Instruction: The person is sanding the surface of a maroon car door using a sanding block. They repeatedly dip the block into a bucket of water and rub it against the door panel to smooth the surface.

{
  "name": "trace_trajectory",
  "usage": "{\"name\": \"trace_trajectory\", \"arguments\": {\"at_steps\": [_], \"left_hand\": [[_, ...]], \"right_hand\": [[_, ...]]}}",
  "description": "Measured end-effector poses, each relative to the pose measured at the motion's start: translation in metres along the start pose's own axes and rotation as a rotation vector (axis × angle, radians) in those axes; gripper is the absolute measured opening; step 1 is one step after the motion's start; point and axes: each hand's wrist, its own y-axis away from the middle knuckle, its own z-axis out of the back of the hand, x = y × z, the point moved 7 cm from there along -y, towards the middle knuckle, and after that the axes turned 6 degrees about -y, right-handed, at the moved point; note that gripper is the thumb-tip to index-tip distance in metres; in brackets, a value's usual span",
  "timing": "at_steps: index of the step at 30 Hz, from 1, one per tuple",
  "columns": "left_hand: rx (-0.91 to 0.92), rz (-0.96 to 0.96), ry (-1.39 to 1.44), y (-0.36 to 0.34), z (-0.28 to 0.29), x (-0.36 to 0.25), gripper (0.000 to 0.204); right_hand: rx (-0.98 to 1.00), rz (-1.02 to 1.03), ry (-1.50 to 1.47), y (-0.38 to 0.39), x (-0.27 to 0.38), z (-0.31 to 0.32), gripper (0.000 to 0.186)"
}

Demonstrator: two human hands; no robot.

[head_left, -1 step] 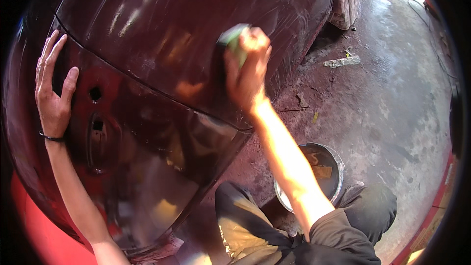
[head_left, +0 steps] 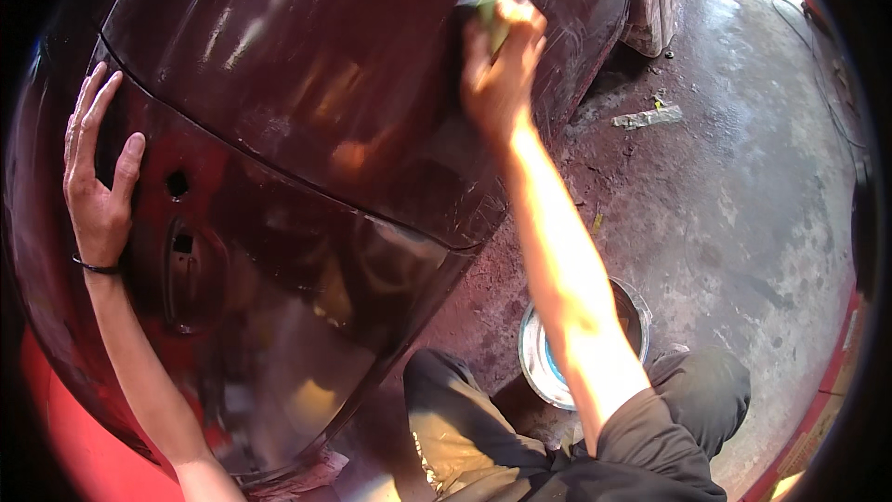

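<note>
My right hand [head_left: 506, 65] grips a greenish sanding block [head_left: 485, 7] and presses it on the dark maroon car door [head_left: 307, 65], high on its right part. The fingers wrap over the block, and its underside is hidden. At the left, my left hand [head_left: 98, 177] lies flat on the car body panel beside the door seam, fingers stretched and thumb apart, holding nothing. Right of its thumb are a square hole [head_left: 177, 184] and a recessed door handle pocket [head_left: 186, 270]. Pale streaks and scuffs mark the maroon paint.
Beneath my right forearm stands a round bucket [head_left: 635, 302], partly hidden, between my knees. Concrete floor [head_left: 734, 223] stretches to the right, with a crumpled strip [head_left: 648, 117] and scraps on it. A cable [head_left: 822, 84] runs along the far right.
My right hand has slid the sanding block up and to the right across the door. My left hand stays almost where it was. The forearm now covers more of the bucket.
</note>
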Motion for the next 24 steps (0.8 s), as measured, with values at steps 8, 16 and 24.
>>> {"name": "trace_trajectory", "arguments": {"at_steps": [8,16,24], "left_hand": [[0.023,0.024,-0.010,0.001,0.005,-0.003,0.058],[-0.003,0.059,0.029,-0.008,0.003,-0.013,0.058],[-0.036,0.037,0.011,-0.002,0.006,-0.013,0.055]], "right_hand": [[0.029,0.071,-0.116,0.041,0.051,-0.004,0.074],[-0.041,0.034,0.016,-0.009,-0.021,0.017,0.055],[-0.045,-0.001,-0.072,0.071,0.017,0.013,0.059]]}}
